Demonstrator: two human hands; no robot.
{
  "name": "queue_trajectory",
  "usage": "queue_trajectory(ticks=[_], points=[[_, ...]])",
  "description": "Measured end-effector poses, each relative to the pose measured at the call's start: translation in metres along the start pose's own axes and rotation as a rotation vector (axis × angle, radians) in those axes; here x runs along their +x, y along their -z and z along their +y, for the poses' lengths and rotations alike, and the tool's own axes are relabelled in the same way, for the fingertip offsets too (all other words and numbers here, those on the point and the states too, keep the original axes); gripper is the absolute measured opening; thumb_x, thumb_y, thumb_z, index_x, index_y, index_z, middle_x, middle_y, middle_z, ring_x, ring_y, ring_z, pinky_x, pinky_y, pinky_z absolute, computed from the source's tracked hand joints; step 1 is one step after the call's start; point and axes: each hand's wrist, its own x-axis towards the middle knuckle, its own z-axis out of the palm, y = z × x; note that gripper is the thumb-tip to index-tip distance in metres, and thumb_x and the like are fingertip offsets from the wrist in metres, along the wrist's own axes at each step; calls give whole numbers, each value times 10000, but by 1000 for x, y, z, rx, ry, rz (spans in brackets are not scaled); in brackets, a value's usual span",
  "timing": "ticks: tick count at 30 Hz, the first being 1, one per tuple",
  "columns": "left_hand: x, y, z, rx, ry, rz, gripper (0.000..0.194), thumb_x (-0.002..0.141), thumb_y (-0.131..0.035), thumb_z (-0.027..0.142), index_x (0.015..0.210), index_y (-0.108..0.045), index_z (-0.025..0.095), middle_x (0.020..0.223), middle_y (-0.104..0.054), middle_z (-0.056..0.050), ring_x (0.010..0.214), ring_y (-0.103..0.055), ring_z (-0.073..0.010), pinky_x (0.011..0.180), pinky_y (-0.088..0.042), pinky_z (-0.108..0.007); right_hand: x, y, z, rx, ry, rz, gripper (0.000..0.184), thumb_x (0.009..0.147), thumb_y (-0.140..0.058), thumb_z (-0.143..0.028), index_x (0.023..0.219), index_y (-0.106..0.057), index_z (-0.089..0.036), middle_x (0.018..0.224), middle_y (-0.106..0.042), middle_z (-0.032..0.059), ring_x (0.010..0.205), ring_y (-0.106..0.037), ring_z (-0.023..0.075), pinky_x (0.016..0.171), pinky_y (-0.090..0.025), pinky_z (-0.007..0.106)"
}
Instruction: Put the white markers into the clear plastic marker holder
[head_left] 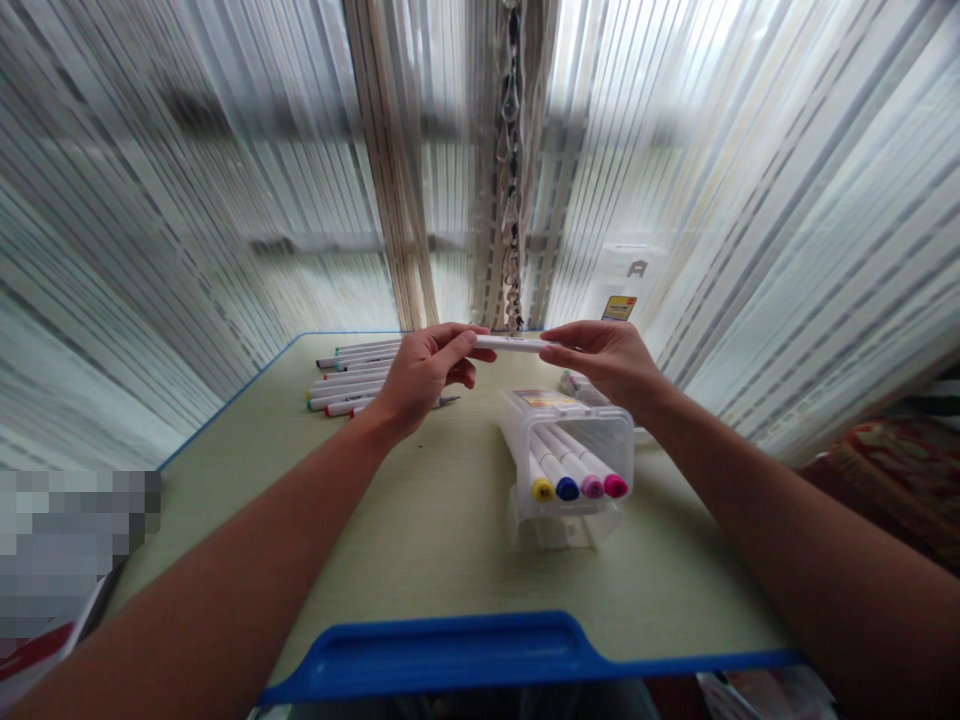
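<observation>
Both hands hold one white marker (511,343) level above the far part of the table. My left hand (427,372) pinches its left end between thumb and fingers. My right hand (607,360) pinches its right end. Below the marker lies a clear plastic case (574,440) on its side, open towards me, with several white markers inside; their caps are yellow, blue, pink and magenta. A row of several more white markers (352,380) lies on the table left of my left hand.
The small table (420,520) has a pale green top and a blue rim with a blue tray groove (450,655) at the near edge. Sheer striped curtains hang close behind. A clear packet with a yellow label (619,308) stands at the far right.
</observation>
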Motion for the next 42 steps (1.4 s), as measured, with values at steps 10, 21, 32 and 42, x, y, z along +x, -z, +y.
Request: queue_trajectory(ticks=[10, 21, 32, 42], points=[[0, 0, 0, -3, -27, -2, 200, 908, -686, 283, 1011, -742, 122, 774, -698, -37, 528, -597, -80, 526, -500, -217, 1, 2, 5, -216, 169, -106, 314, 700, -893, -419, 932, -835, -214, 905, -804, 69, 769, -711, 191, 659, -564, 331], [-1, -1, 2, -48, -32, 8, 199, 839, -699, 199, 1018, -736, 119, 792, -708, -38, 539, -599, -76, 524, -494, -205, -1, 0, 0, -301, 282, -156, 185, 813, -808, -369, 933, -831, -229, 868, -800, 47, 754, -710, 183, 646, -559, 318], [-3, -3, 4, -6, -73, 16, 280, 755, -767, 180, 1028, -763, 122, 815, -709, -36, 570, -578, -73, 557, -495, -216, -1, 0, 4, -343, 297, -173, 210, 831, -781, -396, 945, -831, -227, 861, -799, 46, 749, -709, 186, 651, -563, 325], [-3, -4, 0, 124, -134, 27, 293, 749, -842, 290, 990, -792, 131, 781, -695, -28, 581, -554, -77, 550, -479, -225, -1, 0, 4, -417, 350, -139, 176, 805, -800, -384, 895, -819, -234, 842, -788, 44, 752, -701, 201, 670, -555, 353]])
